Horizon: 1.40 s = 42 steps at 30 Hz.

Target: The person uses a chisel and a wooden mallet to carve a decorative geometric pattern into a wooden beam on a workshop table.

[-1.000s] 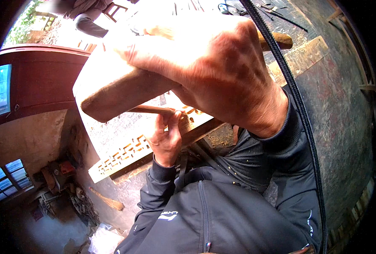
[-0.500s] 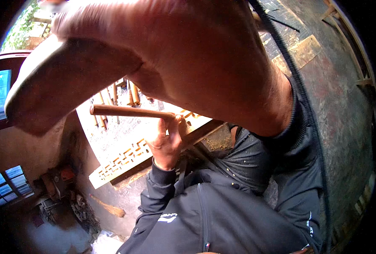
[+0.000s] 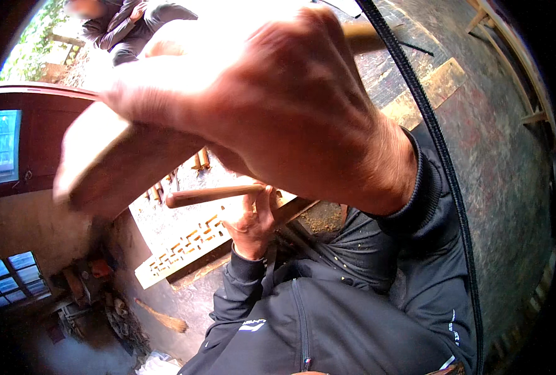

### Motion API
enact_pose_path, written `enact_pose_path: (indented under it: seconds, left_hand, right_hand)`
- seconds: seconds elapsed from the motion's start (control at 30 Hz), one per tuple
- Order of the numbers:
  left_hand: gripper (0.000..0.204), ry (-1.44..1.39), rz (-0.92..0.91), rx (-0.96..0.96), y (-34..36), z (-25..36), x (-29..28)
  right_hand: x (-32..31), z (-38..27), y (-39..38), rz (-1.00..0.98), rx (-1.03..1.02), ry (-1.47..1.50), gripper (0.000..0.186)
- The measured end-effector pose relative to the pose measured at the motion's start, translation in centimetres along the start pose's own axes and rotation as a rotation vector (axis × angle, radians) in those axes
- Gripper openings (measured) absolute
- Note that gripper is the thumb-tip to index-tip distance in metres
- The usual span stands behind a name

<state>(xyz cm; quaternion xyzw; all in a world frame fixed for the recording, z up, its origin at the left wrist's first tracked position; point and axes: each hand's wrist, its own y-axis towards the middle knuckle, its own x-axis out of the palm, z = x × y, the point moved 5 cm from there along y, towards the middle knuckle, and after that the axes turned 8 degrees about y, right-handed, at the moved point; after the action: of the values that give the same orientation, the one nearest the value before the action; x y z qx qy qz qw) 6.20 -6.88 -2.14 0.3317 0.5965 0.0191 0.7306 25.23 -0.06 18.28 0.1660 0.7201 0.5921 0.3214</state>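
Observation:
My right hand fills the upper middle of the head view, close to the camera, shut on a pale wooden mallet whose blurred block points down to the left. Below it, my left hand grips a chisel by its round wooden handle, which lies nearly level and points left. The chisel's blade end is hidden behind my fingers. Under both hands lies a pale carved wooden panel with a pierced fretwork strip along its near edge.
Another person in dark clothes sits at the top left. A black cable runs down the right side past a wooden plank. A broom lies on the floor below the panel. Windows show at the left.
My right hand and the mallet rose toward the camera and swung left, then dropped a little. The left hand and chisel stayed at the same spot on the panel.

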Motion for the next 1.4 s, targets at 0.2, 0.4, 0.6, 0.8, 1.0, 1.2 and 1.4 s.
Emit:
enact_pose_path:
  seconds: [0.2,0.4,0.6,0.8,1.0,1.2,1.4]
  left_hand:
    - [0.034,-0.42,-0.006,-0.167,-0.4,-2.2,2.0]
    - [0.027,-1.143,0.22,-0.705,1.0,-2.5,1.1]
    - [0.047,-1.15,0.166,-0.762,0.6,-2.3,1.8]
    - [0.045,-1.084,0.135,-0.708,-0.2,-2.2,2.0]
    - [0.042,-1.111,0.081,-0.727,-0.3,-1.9,2.1]
    - [0.043,-1.129,0.05,-0.748,-0.6,-2.0,2.0]
    - [0.037,-1.088,0.098,-0.7,-0.1,-2.1,1.8]
  right_hand:
    - [0.1,-0.3,-1.1,-0.199,0.057,-0.135,0.035]
    - [0.2,1.6,-3.1,-0.291,0.178,0.068,0.042]
    - [1.1,2.5,-4.0,-0.345,0.185,0.185,0.045]
    - [1.5,2.8,-4.3,-0.397,0.199,0.229,0.048]
    - [1.6,2.8,-4.2,-0.424,0.206,0.238,0.051]
    - [2.1,2.6,-4.3,-0.434,0.203,0.256,0.055]
    - [2.1,2.6,-4.2,-0.443,0.198,0.26,0.058]
